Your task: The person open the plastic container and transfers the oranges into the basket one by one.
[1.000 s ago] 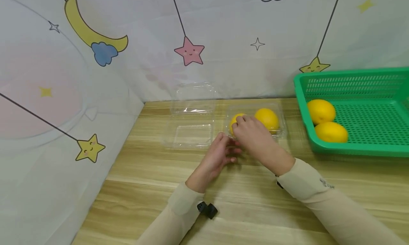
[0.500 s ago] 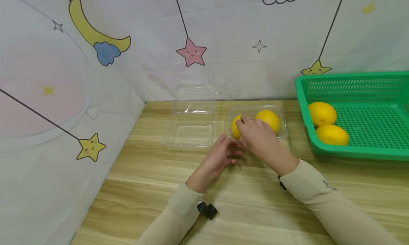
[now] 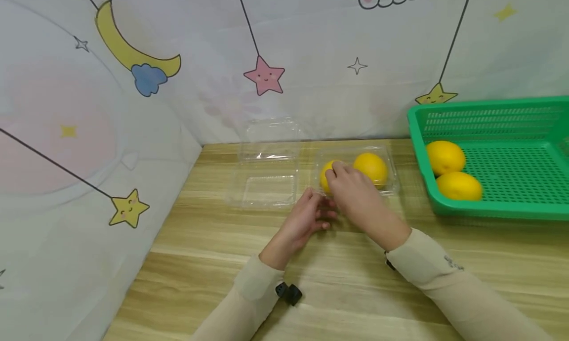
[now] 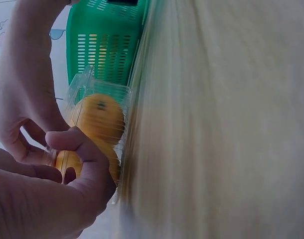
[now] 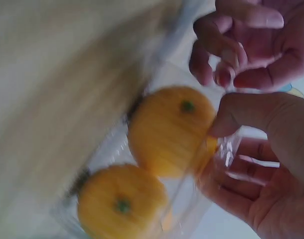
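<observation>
Two oranges, one on the right (image 3: pixel 371 169) and one on the left (image 3: pixel 327 179), sit side by side in a clear plastic clamshell box (image 3: pixel 393 180) near the back of the table. Its clear lid lies over them. My right hand (image 3: pixel 357 190) pinches the box's front edge by the left orange, thumb on one side and fingers on the other in the right wrist view. At the front left corner, my left hand (image 3: pixel 304 220) pinches the thin plastic edge between thumb and forefinger, its other fingers loosely bent. In the head view, my right hand partly covers the left orange.
A second clamshell box (image 3: pixel 266 188) stands empty with its lid raised, left of the filled one. To the right is a green plastic basket (image 3: pixel 511 210) with two more oranges (image 3: pixel 446 158) at its left end. A printed cloth (image 3: pixel 311 34) hangs behind the wooden table (image 3: pixel 346 291).
Both hands stay at the front left edge of the filled box; the right hand has shifted very slightly. The view has moved a little with the head.
</observation>
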A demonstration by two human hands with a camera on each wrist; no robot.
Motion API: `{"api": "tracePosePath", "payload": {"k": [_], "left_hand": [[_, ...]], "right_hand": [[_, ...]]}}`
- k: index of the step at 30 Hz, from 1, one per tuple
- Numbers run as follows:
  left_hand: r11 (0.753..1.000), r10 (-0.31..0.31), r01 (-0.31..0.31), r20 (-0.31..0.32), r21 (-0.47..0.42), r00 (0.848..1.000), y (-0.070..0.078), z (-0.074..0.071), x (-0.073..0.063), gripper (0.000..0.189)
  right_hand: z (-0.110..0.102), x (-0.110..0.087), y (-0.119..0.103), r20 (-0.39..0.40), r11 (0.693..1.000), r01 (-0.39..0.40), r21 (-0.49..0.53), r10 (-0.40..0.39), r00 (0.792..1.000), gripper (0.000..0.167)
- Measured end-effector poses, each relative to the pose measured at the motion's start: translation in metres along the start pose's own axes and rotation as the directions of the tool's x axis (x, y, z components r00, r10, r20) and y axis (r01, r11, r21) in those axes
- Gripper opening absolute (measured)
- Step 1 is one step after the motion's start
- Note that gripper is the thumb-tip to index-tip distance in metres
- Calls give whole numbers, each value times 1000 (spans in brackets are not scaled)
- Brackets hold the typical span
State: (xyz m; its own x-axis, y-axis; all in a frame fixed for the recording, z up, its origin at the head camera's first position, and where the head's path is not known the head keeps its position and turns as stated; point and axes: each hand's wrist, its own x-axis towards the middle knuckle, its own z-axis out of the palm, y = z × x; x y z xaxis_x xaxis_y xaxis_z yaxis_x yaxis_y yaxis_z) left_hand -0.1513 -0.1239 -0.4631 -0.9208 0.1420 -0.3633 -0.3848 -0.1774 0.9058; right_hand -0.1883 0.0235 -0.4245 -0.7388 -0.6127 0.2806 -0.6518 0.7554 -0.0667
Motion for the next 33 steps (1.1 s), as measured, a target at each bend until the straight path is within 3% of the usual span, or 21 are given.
{"api": "tracePosePath", "payload": {"k": [6,9,11,14,16,17,19,21,22,23,24,26,29,33], "left_hand": [[999,-13,12,5,52,1000,-2,4,-2,8],[985,-38,27,65,169,997,0,4,-9,12],[959,-37,-2,132,283,991,3,2,-15,16],[885,62,-158,227,438,972,12,1,-25,17],[798,209,-312,247,516,946,18,2,-29,13],[733,306,-399,257,551,917,21,3,-29,10],[564,476,-519,261,642,840,26,6,-29,9],[365,596,-564,279,741,753,28,9,-26,19],[287,631,-567,293,772,719,28,10,-24,26],[229,644,-558,306,798,702,27,11,-22,33],[186,641,-541,316,820,700,27,12,-21,39],[144,617,-522,336,841,712,27,14,-18,49],[152,560,-494,337,856,757,27,17,-16,57],[122,488,-424,317,898,813,28,19,-15,66]], "right_hand": [[7,-8,-3,-43,998,-64,20,65,997,31],[7,-9,-3,-26,992,-112,50,113,993,28],[7,-9,-3,-15,989,-130,64,131,991,26],[6,-9,-3,-5,988,-138,75,139,990,24],[6,-9,-3,-19,987,-134,84,136,991,23],[6,-10,-2,-33,988,-128,91,132,991,21],[7,-10,-2,-56,986,-118,114,125,991,21],[8,-10,-2,-68,983,-114,142,125,990,21],[8,-10,-1,-74,982,-110,150,122,990,22],[9,-10,-1,-71,981,-113,156,125,990,24],[8,-10,-1,-64,980,-119,161,131,989,27],[8,-10,0,-53,978,-126,165,137,989,33],[5,-12,5,-38,976,-131,173,140,989,43],[1,-16,10,-2,972,-124,201,127,992,56]]}}
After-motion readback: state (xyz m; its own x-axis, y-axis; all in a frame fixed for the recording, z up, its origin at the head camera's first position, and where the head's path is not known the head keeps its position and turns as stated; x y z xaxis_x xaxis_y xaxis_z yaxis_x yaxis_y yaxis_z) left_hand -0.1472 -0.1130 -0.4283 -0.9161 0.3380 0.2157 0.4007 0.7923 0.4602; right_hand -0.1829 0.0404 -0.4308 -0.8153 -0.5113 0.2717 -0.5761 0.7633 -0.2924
